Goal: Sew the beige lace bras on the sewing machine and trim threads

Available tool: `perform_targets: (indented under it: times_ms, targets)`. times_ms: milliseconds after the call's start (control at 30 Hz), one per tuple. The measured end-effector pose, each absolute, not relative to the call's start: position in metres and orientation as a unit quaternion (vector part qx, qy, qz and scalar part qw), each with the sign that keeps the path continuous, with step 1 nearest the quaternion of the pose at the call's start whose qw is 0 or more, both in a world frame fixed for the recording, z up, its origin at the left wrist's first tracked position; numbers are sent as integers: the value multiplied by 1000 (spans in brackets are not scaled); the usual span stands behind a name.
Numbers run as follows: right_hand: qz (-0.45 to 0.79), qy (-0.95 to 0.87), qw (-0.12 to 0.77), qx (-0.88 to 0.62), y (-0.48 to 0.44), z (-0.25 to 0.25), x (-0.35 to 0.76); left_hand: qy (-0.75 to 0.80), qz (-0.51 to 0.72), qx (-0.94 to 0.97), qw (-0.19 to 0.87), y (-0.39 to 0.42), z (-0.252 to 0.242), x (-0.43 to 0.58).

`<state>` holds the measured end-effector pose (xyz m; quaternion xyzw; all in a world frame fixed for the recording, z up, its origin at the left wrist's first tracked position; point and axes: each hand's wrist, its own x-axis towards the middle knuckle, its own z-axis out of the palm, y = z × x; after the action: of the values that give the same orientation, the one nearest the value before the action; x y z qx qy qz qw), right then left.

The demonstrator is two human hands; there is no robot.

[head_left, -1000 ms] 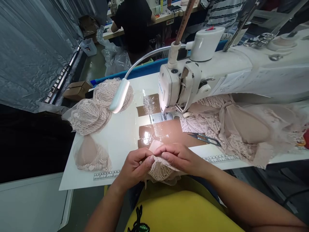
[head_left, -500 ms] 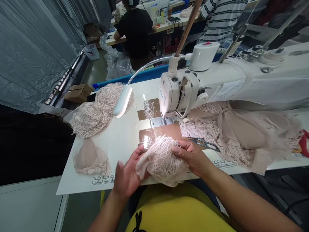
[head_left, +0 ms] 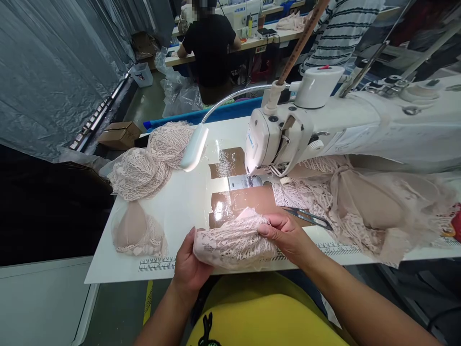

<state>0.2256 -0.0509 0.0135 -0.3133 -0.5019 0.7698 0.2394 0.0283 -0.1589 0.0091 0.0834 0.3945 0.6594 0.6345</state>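
Between my two hands, above the front edge of the sewing table, is a pale pink lace bra cup (head_left: 234,242). My left hand (head_left: 190,262) is closed on its left end, thumb on top and fingers underneath. At the right end, my right hand (head_left: 286,235) pinches the lace between thumb and fingers. A pair of thread snips (head_left: 309,218) lies just beyond my right hand. Past the cup stands the white sewing machine (head_left: 266,139), its needle area lit over a metal plate (head_left: 239,182). Brown tape (head_left: 245,199) covers parts of the tabletop there.
A lace cup (head_left: 135,230) lies at the table's left, with a pile of lace cups (head_left: 140,168) behind it. More lace pieces (head_left: 363,197) spread under the machine arm. A lamp (head_left: 194,146) hangs over the table. A person in black (head_left: 211,48) sits ahead.
The lace cup has been turned and flattened lengthwise between my hands. My left hand, spread with its thumb away before, has closed on the cup's left end. The view has shifted slightly.
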Motion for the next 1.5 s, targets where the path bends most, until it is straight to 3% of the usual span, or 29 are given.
perform_targets:
  times_ms: [300,467,567,733,967,1233,1500]
  targets:
    - [789,-502,235,-266,-48,22,230,346,730,138,573,-165,11,13]
    - [731,-645,118,-188,-45,38,224,461,567,422,537,-167,29,13]
    - [681,-705,95,-173,-50,48,218,481,469,500,547,-164,38,15]
    - [596,-753,151,-235,-59,56,213,479,432,501,577,-159,38,21]
    - [595,-729,247,-230,-64,53,206,486,415,537,550,-162,40,24]
    - [574,-732,228,-287,-67,49,202,530,407,571,476,-156,51,19]
    - [553,-741,237,-299,-66,46,202,546,395,532,512,-149,47,23]
